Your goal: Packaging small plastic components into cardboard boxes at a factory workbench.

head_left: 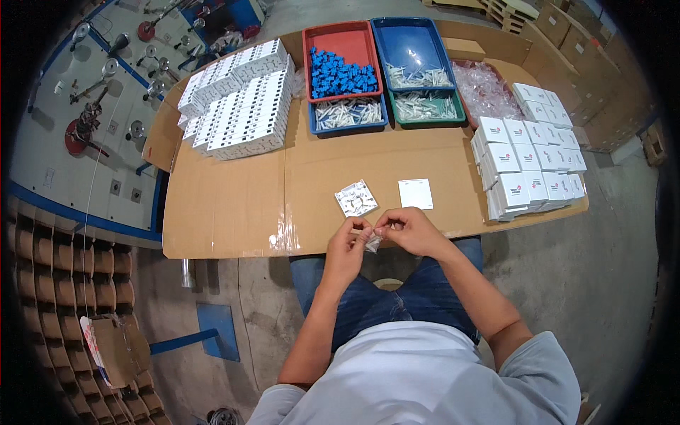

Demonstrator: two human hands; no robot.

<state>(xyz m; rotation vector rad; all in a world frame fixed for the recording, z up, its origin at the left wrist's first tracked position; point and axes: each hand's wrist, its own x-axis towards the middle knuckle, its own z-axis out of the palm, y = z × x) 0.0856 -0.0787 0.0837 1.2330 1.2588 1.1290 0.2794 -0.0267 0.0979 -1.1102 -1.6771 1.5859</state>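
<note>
Close to the table's near edge, my left hand [347,244] and my right hand [412,232] meet, fingertips pinched together. Between them is a small clear plastic bag [372,244] with something whitish in it; its contents are too small to make out. Just beyond my left hand lies a square white piece [356,198] with small white and dark parts on its face. A plain white square [416,194], a flat box or card, lies beyond my right hand.
Across the cardboard-covered table [227,205] stand a red tray [340,37] of blue parts, a blue tray [411,42] of white pieces, more trays below, and a heap of clear bags [487,91]. Stacked white boxes rise at left [248,106] and right [528,166].
</note>
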